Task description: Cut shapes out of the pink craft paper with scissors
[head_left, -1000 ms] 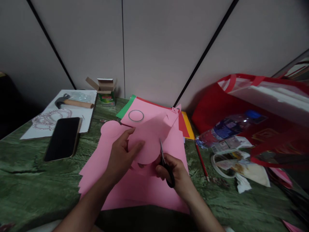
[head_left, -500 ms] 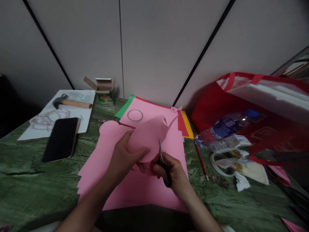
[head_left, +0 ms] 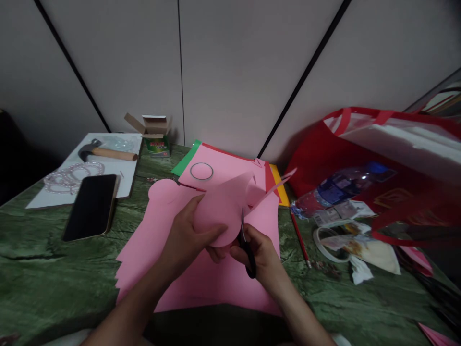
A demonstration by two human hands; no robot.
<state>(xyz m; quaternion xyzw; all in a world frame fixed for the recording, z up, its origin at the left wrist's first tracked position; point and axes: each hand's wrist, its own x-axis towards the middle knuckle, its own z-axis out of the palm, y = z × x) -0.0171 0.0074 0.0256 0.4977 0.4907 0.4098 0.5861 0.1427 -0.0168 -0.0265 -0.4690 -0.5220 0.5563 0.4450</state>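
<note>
A piece of pink paper [head_left: 219, 214] with a rounded lower edge is pinched in my left hand [head_left: 192, 235], thumb on top and fingers beneath. My right hand [head_left: 261, 254] is closed round the dark handles of a pair of scissors [head_left: 248, 254]. Their blades point up and away from me, at the right edge of the held paper. From that edge a narrow cut strip [head_left: 275, 186] sticks out to the upper right. Under both hands lies a stack of pink sheets [head_left: 212, 288]. A thin ring [head_left: 201, 171] rests on the pink paper behind.
On the left are a black phone [head_left: 91, 206], a hammer [head_left: 115, 154], a beaded strand [head_left: 74, 178] and a small open box [head_left: 157, 144]. To the right are a red pencil [head_left: 300, 240], a tape roll [head_left: 326, 257], a plastic bottle [head_left: 334, 187] and a red bag [head_left: 309, 158].
The scissors have advanced slightly along the paper's edge. The cut strip now swings farther out to the right. My left hand and the held paper have shifted a little rightward.
</note>
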